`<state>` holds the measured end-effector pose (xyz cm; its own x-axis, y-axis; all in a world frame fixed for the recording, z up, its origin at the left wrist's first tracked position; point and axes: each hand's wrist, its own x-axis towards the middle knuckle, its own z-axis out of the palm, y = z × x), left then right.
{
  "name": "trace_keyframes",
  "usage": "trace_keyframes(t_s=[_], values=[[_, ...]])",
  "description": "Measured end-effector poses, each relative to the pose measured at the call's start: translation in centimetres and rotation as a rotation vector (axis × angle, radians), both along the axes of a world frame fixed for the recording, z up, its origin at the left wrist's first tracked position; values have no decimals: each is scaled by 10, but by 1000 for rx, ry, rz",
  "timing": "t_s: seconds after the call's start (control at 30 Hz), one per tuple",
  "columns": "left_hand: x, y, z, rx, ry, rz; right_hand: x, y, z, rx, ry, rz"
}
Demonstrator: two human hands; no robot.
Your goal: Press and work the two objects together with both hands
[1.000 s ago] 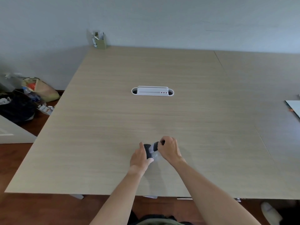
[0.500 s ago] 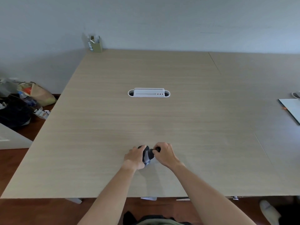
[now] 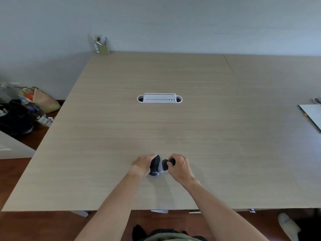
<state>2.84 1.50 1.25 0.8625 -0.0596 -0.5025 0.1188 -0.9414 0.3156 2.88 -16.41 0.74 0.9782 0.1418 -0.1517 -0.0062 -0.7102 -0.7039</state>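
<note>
socks (image 3: 157,166), dark with a pale grey band, are gathered into a small bundle low in the centre of the frame, resting on the counter (image 3: 156,127) so that it carries the weight. the left hand (image 3: 141,165) is curled over the dark end, apparently to keep the bundle steady. the right hand (image 3: 179,166) is closed on the other end, where dark fabric is pinched by its fingers (image 3: 171,162). a white cable tray (image 3: 159,98) is set into the counter, well apart, toward the middle of the frame.
</note>
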Motion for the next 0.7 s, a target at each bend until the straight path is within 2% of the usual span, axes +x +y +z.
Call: trace_keyframes(t_s=[0.1,0.17,0.27,0.37,0.5,0.6,0.7], values=[[2,0,4,-33,31,9,-4,4,5,46,66,142],[2,0,5,-53,46,11,-6,5,2,14,83,159],[2,0,5,-57,51,5,-7,5,-2,-48,16,16],[2,-1,5,-76,53,-2,-5,4,1,12,-18,-77],[3,-1,5,-60,69,-3,-7,6,0,44,56,93],[1,-5,8,-40,71,18,-8,3,-1,-22,-5,-105],[1,-9,6,13,88,35,-6,1,0,42,-40,-242]])
